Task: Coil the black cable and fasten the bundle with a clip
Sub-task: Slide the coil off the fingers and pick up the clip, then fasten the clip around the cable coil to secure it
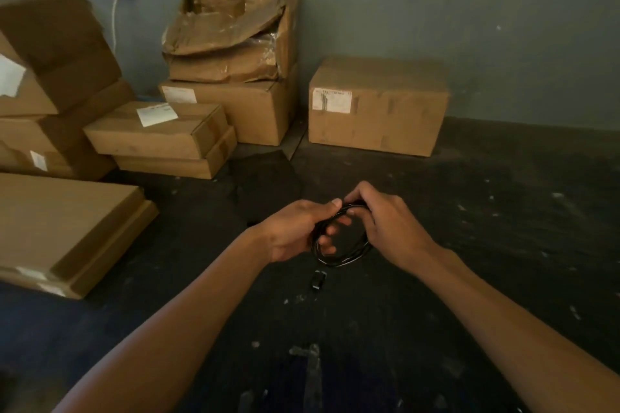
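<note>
Left grip (295, 231): my fingers curl through the black cable (342, 238) coil.
Right grip (385, 221): pinching the coil's top — at 12 o'clock.
Clip (318, 280): on floor, 6 o'clock below the coil.

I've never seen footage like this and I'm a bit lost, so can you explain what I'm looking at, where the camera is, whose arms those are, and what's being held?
There is no machine here. The single picture comes from a camera worn on a person's head, looking forward and down, so the two bare arms reaching in from the bottom are that person's own.

The left hand and right hand together hold a black cable wound into a loop; both have their fingers curled round it.

Just below the loop, on the dark floor, lies a small black clip, not yet on the bundle.

Further back, cardboard boxes stand against a grey wall, one of them crumpled and open on top.
</note>
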Available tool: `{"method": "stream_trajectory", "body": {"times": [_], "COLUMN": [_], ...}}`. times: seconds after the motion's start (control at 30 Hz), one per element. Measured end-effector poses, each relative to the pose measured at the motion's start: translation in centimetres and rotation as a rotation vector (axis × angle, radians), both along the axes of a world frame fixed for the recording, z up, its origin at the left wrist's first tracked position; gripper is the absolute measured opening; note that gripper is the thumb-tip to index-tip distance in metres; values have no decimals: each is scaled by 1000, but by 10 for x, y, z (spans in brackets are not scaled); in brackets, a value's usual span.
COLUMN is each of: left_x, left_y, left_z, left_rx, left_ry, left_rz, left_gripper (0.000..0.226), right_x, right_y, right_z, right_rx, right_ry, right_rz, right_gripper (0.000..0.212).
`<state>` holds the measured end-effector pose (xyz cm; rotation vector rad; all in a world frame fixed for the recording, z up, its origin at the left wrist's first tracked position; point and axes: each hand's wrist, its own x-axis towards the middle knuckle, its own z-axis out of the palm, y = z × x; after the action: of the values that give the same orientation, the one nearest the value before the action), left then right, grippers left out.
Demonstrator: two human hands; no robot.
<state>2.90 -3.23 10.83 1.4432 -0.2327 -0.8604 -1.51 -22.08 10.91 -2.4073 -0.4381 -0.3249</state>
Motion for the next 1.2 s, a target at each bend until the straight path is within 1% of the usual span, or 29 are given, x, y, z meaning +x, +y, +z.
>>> {"method": "stream_trajectory", "body": {"times": [0.1,0.2,0.27,0.37,0.43,0.5,0.57,0.63,0.73,0.87,0.93,1.0,1.1,1.2], "left_x": [-8,-15,-19,-24,-26,-28,-29,-30,-31,-32,-32,-32,-32,-31], "left_y": [14,26,33,43,49,55,58,58,55,52,51,52,52,51], "left_z": [-18,-37,-50,-72,-86,-97,-104,-108,-111,-113,-113,-113,-114,-114], "left_rx": [-52,2,62,148,207,252,287,320,376,408,401,406,428,548], "left_ry": [173,244,254,283,291,286,272,238,162,114,78,33,-34,-159], "left_rz": [4,27,40,129,221,283,324,365,414,495,517,522,503,452], "left_gripper": [26,23,27,42,45,44,43,42,41,31,24,22,21,20], "right_x": [0,0,1,1,4,11,18,23,26,30,33,36,39,39], "right_y": [11,19,21,19,16,13,13,19,35,56,62,63,58,49], "right_z": [-22,-45,-59,-77,-89,-105,-121,-136,-153,-164,-166,-168,-167,-163], "right_rx": [-4,21,57,173,289,316,227,165,114,61,32,-3,-70,-139], "right_ry": [67,141,224,414,508,546,567,623,703,716,702,698,728,774], "right_rz": [30,87,161,242,173,21,-102,-170,-236,-305,-313,-295,-259,-211], "right_gripper": [12,13,13,12,14,12,12,15,15,24,28,29,24,17]}}
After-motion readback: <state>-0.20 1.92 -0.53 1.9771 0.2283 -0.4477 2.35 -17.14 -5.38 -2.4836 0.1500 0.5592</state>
